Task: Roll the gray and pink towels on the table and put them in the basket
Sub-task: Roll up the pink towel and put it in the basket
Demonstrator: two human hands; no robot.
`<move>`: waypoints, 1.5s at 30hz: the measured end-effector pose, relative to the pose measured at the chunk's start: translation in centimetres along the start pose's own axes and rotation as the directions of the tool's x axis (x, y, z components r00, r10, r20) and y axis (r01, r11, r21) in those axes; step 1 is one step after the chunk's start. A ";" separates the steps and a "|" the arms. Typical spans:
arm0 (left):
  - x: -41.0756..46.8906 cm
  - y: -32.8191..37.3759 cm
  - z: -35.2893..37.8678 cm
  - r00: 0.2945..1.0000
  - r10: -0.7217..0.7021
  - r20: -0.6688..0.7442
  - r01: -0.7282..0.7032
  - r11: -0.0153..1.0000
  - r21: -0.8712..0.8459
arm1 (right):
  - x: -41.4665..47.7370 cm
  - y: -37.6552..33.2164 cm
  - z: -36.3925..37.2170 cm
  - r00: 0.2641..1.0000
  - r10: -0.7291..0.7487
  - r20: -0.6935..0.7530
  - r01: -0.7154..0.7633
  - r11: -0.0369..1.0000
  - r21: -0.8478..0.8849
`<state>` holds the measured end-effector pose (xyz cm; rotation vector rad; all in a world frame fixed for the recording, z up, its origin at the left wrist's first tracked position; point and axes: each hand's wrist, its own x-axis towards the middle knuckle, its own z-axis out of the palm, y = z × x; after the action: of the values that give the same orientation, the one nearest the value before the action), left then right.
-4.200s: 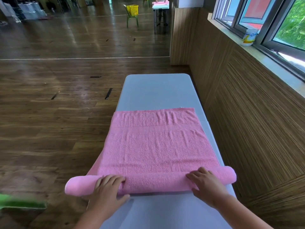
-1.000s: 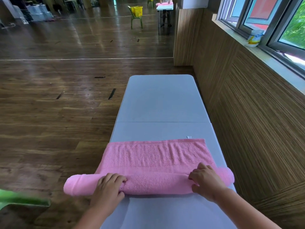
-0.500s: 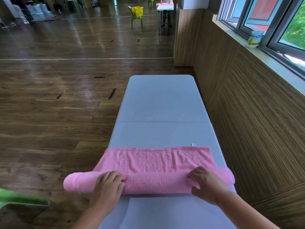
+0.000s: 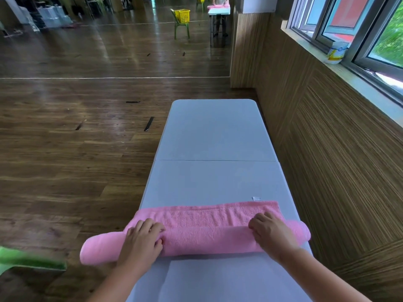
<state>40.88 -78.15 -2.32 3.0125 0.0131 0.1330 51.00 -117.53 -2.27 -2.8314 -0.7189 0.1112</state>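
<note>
free: table (image 4: 213, 136) beyond towel (image 4: 207, 234), floor (image 4: 76, 160) left | blocked: wall (image 4: 327, 160) along table's right edge

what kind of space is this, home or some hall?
Likely a large hall or studio, not a home: broad wood floor with a white line, a folding table holding the pink towel, and a second table far off beside a yellow basket on a chair.

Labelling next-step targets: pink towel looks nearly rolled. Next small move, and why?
Probably one more turn of the roll away from the person: a narrow flat strip of the pink towel lies unrolled on the table beyond it, and the left hand and right hand both curl over the roll, placed to push.
</note>
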 end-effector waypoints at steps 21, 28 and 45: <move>-0.1 -0.1 0.2 0.999 0.032 -0.009 -0.031 0.999 0.011 | -0.7 -1.1 0.3 0.999 0.015 -0.033 -0.013 0.999 0.051; -1.0 -0.5 1.6 0.999 0.034 0.019 -0.033 0.999 -0.020 | -1.9 -0.4 0.6 0.994 -0.108 0.006 0.108 0.994 0.005; 2.7 1.1 1.2 0.997 -0.019 0.080 0.023 0.999 -0.043 | -1.2 2.6 -0.1 0.993 0.106 -0.044 -0.108 0.993 -0.056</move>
<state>43.73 -79.32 -3.15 2.9706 0.0339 0.0105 51.13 -120.34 -2.72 -2.9182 -0.5702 0.0506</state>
